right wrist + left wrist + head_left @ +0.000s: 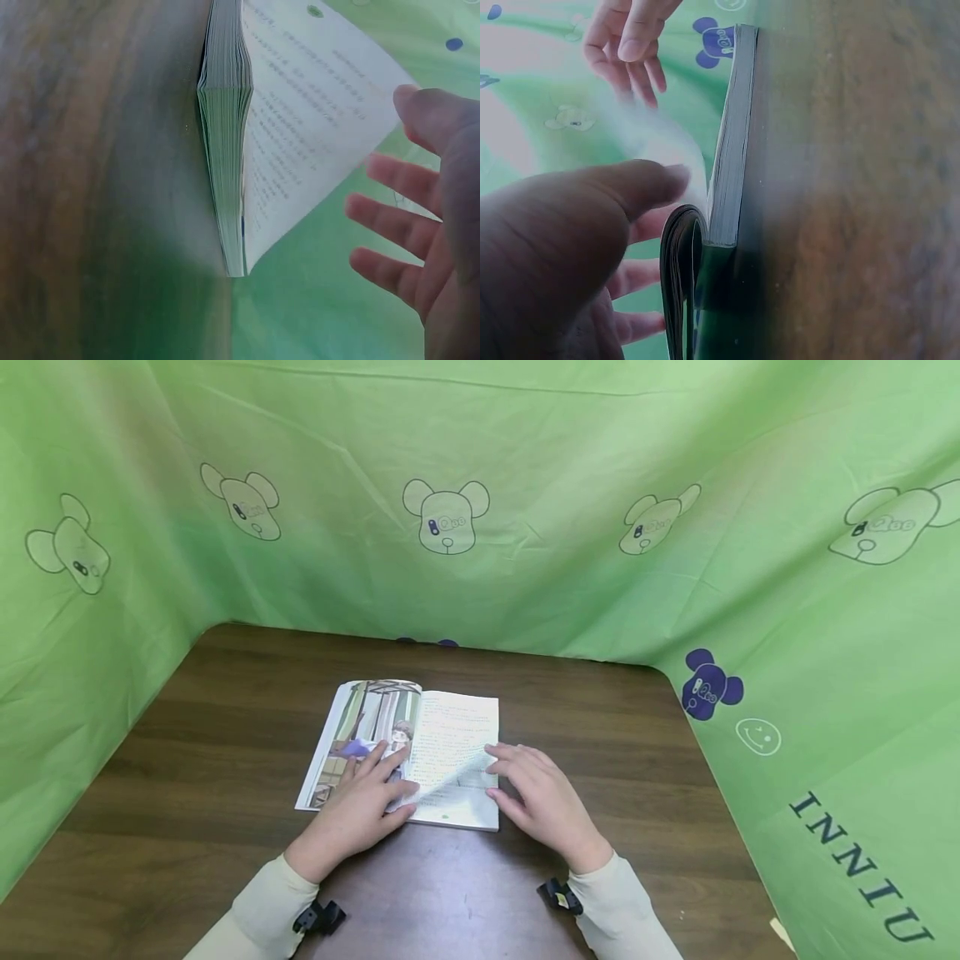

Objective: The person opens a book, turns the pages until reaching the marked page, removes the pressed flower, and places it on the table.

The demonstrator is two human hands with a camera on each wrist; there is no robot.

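An open book (457, 718) lies on the table, with a coloured picture on its left page (375, 706) and printed text on its right page. My left hand (358, 810) rests across the left page and the inner fold, fingers spread. One right-hand leaf (322, 127) is lifted at its lower outer corner and slants up from the thick page block (229, 150). At that raised corner is the thumb tip of my right hand (543, 797); its other fingers are spread apart beside the leaf. In the left wrist view, the lifted leaf is blurred.
The brown wooden table (600, 735) carries the book near its middle. A green cloth (525, 585) with bear-head drawings hangs round the back and sides. A small pale object (782, 933) lies at the table's right edge.
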